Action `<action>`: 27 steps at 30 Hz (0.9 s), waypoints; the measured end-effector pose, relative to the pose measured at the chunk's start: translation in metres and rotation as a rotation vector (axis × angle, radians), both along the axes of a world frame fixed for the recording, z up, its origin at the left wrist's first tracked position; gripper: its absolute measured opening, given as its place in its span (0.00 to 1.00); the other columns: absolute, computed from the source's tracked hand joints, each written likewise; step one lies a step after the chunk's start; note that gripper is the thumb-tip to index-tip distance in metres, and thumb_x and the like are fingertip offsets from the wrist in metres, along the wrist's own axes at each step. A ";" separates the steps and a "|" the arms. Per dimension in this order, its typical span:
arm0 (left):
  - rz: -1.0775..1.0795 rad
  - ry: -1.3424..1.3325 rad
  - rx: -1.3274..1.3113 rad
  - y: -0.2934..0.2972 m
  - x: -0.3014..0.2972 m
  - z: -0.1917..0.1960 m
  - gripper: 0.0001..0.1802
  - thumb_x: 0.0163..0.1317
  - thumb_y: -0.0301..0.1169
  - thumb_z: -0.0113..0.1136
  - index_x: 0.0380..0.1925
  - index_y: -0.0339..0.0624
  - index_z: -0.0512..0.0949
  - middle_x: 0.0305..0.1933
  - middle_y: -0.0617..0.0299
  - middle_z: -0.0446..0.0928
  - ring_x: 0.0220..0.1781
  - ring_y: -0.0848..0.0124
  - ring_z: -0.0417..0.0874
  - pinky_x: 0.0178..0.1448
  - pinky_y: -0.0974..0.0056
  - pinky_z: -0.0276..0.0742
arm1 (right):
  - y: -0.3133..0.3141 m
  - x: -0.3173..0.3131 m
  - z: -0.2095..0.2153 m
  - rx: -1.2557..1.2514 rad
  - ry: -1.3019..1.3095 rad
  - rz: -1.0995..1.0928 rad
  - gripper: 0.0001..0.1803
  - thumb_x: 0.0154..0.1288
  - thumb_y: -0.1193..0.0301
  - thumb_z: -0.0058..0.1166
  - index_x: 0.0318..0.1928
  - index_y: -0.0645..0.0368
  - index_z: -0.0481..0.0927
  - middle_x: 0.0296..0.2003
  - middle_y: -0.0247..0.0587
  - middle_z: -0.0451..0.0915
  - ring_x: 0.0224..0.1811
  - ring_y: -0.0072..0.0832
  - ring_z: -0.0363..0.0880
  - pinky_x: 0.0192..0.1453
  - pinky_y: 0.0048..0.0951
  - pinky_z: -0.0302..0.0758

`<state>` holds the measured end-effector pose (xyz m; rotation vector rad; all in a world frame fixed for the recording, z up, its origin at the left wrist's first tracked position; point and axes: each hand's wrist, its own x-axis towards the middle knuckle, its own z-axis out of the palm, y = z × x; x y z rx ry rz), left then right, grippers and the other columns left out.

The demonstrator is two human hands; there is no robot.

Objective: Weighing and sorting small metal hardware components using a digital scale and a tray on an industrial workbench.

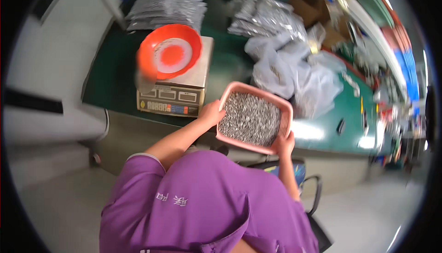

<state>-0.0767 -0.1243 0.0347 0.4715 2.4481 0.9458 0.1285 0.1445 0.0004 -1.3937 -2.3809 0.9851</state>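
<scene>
A pink rectangular plastic basin point(287, 110) is held between my two hands at the front edge of the green table. Many small silvery metal pieces point(251, 118) fill it, too small to name. My left hand point(212, 113) grips the basin's left side, thumb at the rim. On the opposite side, near the lower right corner, my right hand point(284, 143) is closed on the rim. Left of the basin stands a weighing scale point(170, 101) with a metal plate. An orange round bowl point(193, 46) with a pale inside rests on that plate; its left edge is smeared.
Stacks of silvery packets point(163, 6) and more silver packets point(264, 16) lie at the back of the green table point(113, 75). White plastic bags point(285, 69) sit beyond the basin, near a cardboard box point(308, 4). A chair point(317, 193) stands below, at my right.
</scene>
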 end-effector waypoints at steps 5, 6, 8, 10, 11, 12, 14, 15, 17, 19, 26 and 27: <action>0.140 0.030 0.110 -0.005 0.036 -0.001 0.13 0.46 0.33 0.55 0.33 0.41 0.72 0.29 0.47 0.75 0.35 0.49 0.77 0.39 0.52 0.72 | -0.006 0.002 0.017 -0.147 0.219 0.051 0.29 0.43 0.74 0.55 0.51 0.65 0.68 0.41 0.46 0.77 0.42 0.32 0.76 0.48 0.30 0.70; 0.168 0.031 0.170 -0.012 0.047 -0.005 0.12 0.47 0.33 0.54 0.33 0.43 0.72 0.29 0.47 0.76 0.34 0.49 0.77 0.38 0.50 0.72 | -0.005 0.003 0.015 -0.164 0.253 0.074 0.28 0.44 0.75 0.55 0.51 0.66 0.69 0.41 0.45 0.77 0.41 0.31 0.76 0.47 0.29 0.71; 0.175 0.056 0.212 -0.020 0.068 0.002 0.13 0.46 0.32 0.55 0.34 0.42 0.72 0.29 0.46 0.76 0.34 0.48 0.77 0.39 0.51 0.73 | 0.001 0.014 0.006 -0.172 0.272 0.120 0.26 0.45 0.76 0.53 0.49 0.67 0.70 0.39 0.43 0.77 0.38 0.30 0.76 0.45 0.28 0.71; 0.216 -0.056 0.257 -0.036 0.085 0.015 0.13 0.46 0.31 0.54 0.35 0.41 0.72 0.31 0.45 0.76 0.36 0.49 0.77 0.41 0.53 0.73 | -0.011 0.028 0.010 -0.344 0.347 0.129 0.24 0.46 0.77 0.52 0.49 0.68 0.70 0.38 0.41 0.77 0.37 0.28 0.75 0.44 0.28 0.72; 0.222 -0.042 0.338 -0.048 0.095 0.015 0.14 0.46 0.31 0.54 0.35 0.40 0.72 0.31 0.45 0.76 0.36 0.49 0.77 0.41 0.54 0.72 | -0.021 0.036 0.010 -0.359 0.361 0.141 0.24 0.46 0.76 0.52 0.48 0.68 0.70 0.38 0.41 0.77 0.37 0.28 0.75 0.44 0.27 0.72; 0.206 -0.074 0.300 -0.058 0.098 0.024 0.13 0.47 0.32 0.53 0.34 0.40 0.71 0.30 0.45 0.75 0.36 0.49 0.77 0.41 0.54 0.72 | -0.031 0.046 0.010 -0.364 0.359 0.135 0.24 0.47 0.76 0.52 0.48 0.68 0.70 0.38 0.40 0.77 0.37 0.27 0.75 0.43 0.27 0.72; 0.172 -0.065 0.279 -0.084 0.106 0.030 0.12 0.47 0.33 0.53 0.31 0.39 0.71 0.28 0.46 0.75 0.34 0.49 0.77 0.39 0.53 0.71 | -0.056 0.065 0.001 -0.413 0.456 0.096 0.23 0.48 0.77 0.51 0.49 0.68 0.69 0.40 0.41 0.76 0.39 0.26 0.74 0.44 0.25 0.71; 0.177 -0.058 0.275 -0.103 0.110 0.024 0.11 0.47 0.34 0.54 0.29 0.39 0.71 0.27 0.47 0.75 0.32 0.50 0.77 0.36 0.53 0.71 | -0.087 0.062 0.016 -0.474 0.517 0.048 0.24 0.49 0.78 0.50 0.50 0.69 0.69 0.41 0.42 0.75 0.40 0.27 0.73 0.45 0.25 0.71; 0.199 -0.137 0.275 -0.140 0.117 0.033 0.11 0.47 0.35 0.54 0.28 0.40 0.71 0.26 0.47 0.75 0.31 0.50 0.77 0.35 0.53 0.71 | -0.150 0.057 0.075 -0.570 0.550 0.008 0.25 0.49 0.81 0.49 0.51 0.69 0.67 0.43 0.42 0.73 0.42 0.27 0.72 0.47 0.25 0.69; 0.209 -0.113 0.259 -0.183 0.122 0.024 0.11 0.47 0.36 0.55 0.27 0.40 0.71 0.24 0.49 0.75 0.29 0.51 0.77 0.32 0.54 0.71 | -0.193 0.056 0.071 -0.451 0.556 -0.054 0.27 0.47 0.83 0.50 0.52 0.70 0.67 0.42 0.43 0.75 0.41 0.28 0.74 0.48 0.26 0.70; 0.493 -0.119 0.356 -0.381 0.147 -0.001 0.12 0.47 0.33 0.56 0.29 0.37 0.72 0.23 0.51 0.74 0.26 0.62 0.78 0.31 0.60 0.72 | -0.369 0.013 0.089 -0.657 0.522 0.150 0.22 0.50 0.83 0.47 0.49 0.69 0.69 0.37 0.38 0.76 0.35 0.24 0.74 0.40 0.21 0.70; 0.553 -0.075 0.332 -0.409 0.150 0.002 0.12 0.47 0.33 0.56 0.29 0.37 0.72 0.24 0.51 0.75 0.26 0.62 0.78 0.31 0.60 0.72 | -0.391 0.001 0.088 -0.609 0.443 0.201 0.21 0.50 0.82 0.48 0.49 0.69 0.69 0.37 0.38 0.76 0.36 0.23 0.73 0.41 0.21 0.70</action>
